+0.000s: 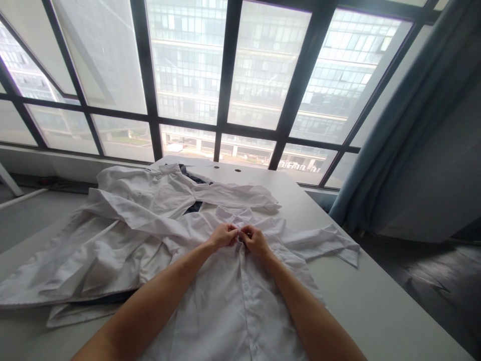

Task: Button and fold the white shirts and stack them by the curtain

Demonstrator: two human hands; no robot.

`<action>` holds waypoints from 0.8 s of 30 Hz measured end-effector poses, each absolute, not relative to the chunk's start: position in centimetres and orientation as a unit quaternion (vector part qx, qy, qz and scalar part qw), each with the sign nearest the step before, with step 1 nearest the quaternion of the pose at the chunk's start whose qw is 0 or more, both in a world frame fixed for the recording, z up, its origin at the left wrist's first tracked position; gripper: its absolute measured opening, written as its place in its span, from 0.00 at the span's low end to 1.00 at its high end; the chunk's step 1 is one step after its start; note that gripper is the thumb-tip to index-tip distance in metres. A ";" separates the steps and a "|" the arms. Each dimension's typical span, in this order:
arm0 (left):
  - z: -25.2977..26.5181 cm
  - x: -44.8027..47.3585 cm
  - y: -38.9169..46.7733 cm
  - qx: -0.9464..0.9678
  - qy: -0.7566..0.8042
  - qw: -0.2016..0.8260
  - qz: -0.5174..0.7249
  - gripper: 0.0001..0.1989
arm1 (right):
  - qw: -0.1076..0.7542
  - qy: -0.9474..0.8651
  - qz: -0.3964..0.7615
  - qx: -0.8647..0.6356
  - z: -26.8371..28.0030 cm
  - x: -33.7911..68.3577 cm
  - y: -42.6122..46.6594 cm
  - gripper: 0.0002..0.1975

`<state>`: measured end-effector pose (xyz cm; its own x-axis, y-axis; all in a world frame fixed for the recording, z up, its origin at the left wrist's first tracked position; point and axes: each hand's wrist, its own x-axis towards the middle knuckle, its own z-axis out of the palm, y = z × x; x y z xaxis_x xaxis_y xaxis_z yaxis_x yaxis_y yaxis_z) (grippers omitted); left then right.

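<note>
A white button-up shirt [218, 301] lies front side up on the white table, its collar toward the window and one sleeve stretched out to the right. Both hands meet at the upper front placket, just below the collar [240, 214]. My left hand [224, 234] is closed, pinching the shirt's edge between thumb and fingers. Close beside it, my right hand [254, 239] is closed on the other side of the placket. Whether a button sits between the fingertips is hidden. Farther down, small buttons [246, 287] run along the placket.
More white garments [124, 235] lie heaped on the left, with dark fabric [193, 206] showing among them. The white table [376, 301] reaches to large framed windows [188, 60]. A blue-grey curtain [394, 125] hangs at the right, beyond the table edge.
</note>
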<state>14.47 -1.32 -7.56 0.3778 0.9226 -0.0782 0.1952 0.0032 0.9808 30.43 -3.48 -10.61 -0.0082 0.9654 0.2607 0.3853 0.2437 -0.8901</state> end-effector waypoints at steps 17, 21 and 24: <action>-8.3 14.5 -0.4 0.604 0.424 0.599 0.310 0.23 | 0.416 -0.688 0.154 -0.574 -9.9 29.1 -4.3 0.06; -8.2 14.3 -0.2 0.585 0.418 0.620 0.312 0.24 | 0.424 -0.690 0.153 -0.566 -9.8 29.1 -4.4 0.07; -8.1 14.0 0.0 0.577 0.396 0.646 0.305 0.25 | 0.433 -0.691 0.159 -0.556 -9.8 29.1 -4.5 0.07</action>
<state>13.96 -0.02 -8.07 0.4999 0.8511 -0.1607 0.0629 0.1493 0.9868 29.08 -4.45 -9.83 -0.0061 0.9070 0.4210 0.6314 0.3300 -0.7017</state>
